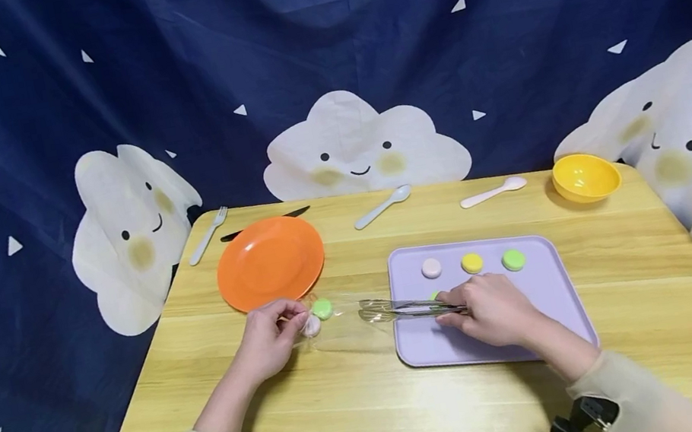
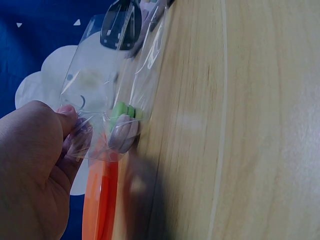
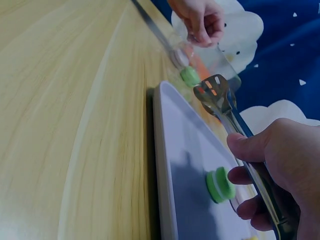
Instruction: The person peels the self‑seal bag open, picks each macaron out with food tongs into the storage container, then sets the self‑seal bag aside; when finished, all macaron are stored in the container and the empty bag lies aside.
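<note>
My left hand (image 1: pixel 272 337) pinches a corner of a clear plastic bag (image 2: pixel 87 95). Inside the bag, at the end near that hand, lie a green macaron (image 1: pixel 322 308) and a pale purple macaron (image 2: pixel 123 134). Metal tongs (image 1: pixel 414 308) are gripped in my right hand (image 1: pixel 494 307), their slotted heads pointing left, close to the bag's other end. Nothing shows between the heads; whether they are inside the bag I cannot tell. Under the right hand is a lilac tray (image 1: pixel 498 351). On it a green macaron (image 3: pixel 220 185) sits below the tongs, mostly hidden in the head view.
Along the tray's back stand pink (image 1: pixel 431 268), yellow (image 1: pixel 472 263) and green (image 1: pixel 514 260) macarons. An orange plate (image 1: pixel 271 262) lies behind the left hand, with a fork (image 1: pixel 208 236) and black knife (image 1: pixel 297 212). Two spoons (image 1: pixel 382 207) and a yellow bowl (image 1: pixel 586 178) are farther back.
</note>
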Motion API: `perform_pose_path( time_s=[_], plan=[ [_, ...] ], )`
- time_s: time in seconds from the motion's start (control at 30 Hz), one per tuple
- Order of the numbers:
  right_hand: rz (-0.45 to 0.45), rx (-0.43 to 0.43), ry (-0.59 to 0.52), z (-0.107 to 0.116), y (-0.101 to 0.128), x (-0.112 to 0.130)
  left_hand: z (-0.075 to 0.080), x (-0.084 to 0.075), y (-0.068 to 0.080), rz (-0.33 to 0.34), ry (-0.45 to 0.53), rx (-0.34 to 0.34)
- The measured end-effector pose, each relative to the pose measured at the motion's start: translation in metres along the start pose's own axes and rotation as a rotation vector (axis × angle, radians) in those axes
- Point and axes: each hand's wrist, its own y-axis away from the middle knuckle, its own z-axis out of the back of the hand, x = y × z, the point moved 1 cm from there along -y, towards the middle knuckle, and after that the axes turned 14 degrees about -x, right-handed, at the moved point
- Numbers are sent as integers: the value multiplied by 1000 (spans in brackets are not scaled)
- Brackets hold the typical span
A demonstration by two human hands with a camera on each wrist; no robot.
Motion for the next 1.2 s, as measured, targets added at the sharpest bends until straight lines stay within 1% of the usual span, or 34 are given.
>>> perform_pose_path(
  time_s=[0.17,0.3,0.47,0.77,0.97,1.1,1.2],
  plan=[
    [12,11,-3,-11,-10,6,-2,1,0,-5,-2,-3],
    [15,-19,-14,-22,-18,14,-3,0,-1,-11,9,-1],
    [9,-39,-12,-34,-25,25,-6,-3,-3,-27,33,17],
    [-11,-3,46,-46,-30,34,-9,-6,-7,-40,47,57],
    [-10,-7,64,-52,-29,37,-8,-7,-11,-66,46,68],
    [-7,1,90,-56,-29,41,-8,-4,-12,-87,32,78],
    [-12,8,101,-58,-31,44,-7,-2,-14,-88,30,90]
  ],
)
